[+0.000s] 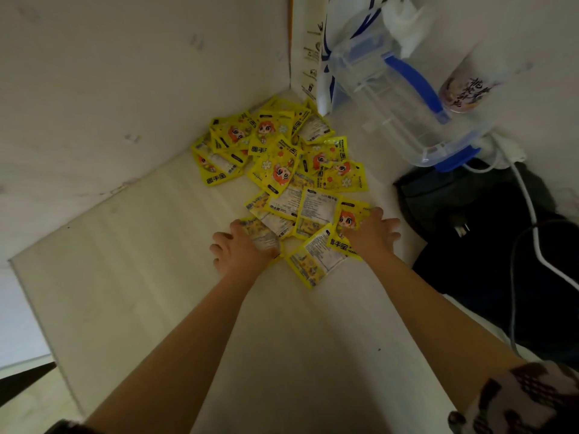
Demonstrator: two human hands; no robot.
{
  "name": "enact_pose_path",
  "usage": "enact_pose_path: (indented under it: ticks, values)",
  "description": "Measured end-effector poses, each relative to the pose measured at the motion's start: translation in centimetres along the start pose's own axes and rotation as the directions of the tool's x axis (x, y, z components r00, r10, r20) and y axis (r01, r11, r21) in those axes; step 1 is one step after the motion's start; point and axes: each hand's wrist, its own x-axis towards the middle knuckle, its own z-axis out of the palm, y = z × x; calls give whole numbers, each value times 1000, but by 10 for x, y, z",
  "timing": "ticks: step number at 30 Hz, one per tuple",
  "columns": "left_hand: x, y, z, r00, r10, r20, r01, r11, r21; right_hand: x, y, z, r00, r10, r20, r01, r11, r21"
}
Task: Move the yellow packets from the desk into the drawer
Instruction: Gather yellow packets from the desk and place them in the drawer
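Yellow packets (282, 170) lie heaped on the pale desk (156, 277), spreading back into the wall corner. Nearest that heap, the left hand (238, 249) curls its fingers around one packet at the front edge, while the right hand (372, 233) presses spread fingers onto another. Beyond the heap stands a clear container (404, 111)

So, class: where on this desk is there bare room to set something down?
Bare desk lies left of the yellow packets and nearer, between the forearms. It is crowded at the back corner and right, by the clear box and black bag.
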Motion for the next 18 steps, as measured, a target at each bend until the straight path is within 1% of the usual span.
enact_pose_path:
  ticks: [2, 4, 8, 12, 16, 17, 18]
  values:
    - [3, -9, -9, 999, -12, 35, 13, 1000, -15, 1, 1, -4, 1000, -14, 14, 14, 1000, 13]
    - [4, -19, -17, 999, -20, 38, 22, 998, -56, 1, 3, -6, 1000, -26, 17, 26, 998, 49]
    - [3, -37, -26, 1000, -17, -1, 16, 979, -204, -1, 13, -7, 994, -105, 9, 101, 973, 206]
    - [0, -46, -32, 1000, -5, -15, -2, 921, -389, -8, 23, -11, 989, -147, -25, 147, 933, 330]
    - [1, -45, -39, 994, 111, -8, -97, 829, -550, -16, 29, -16, 979, -190, -78, 204, 849, 487]
    - [4, -43, -42, 988, 157, -9, -134, 811, -569, -19, 29, -18, 973, -215, -83, 228, 846, 482]
    - [7, -41, -44, 978, 206, -15, -179, 812, -555, -20, 29, -21, 964, -252, -80, 261, 858, 442]
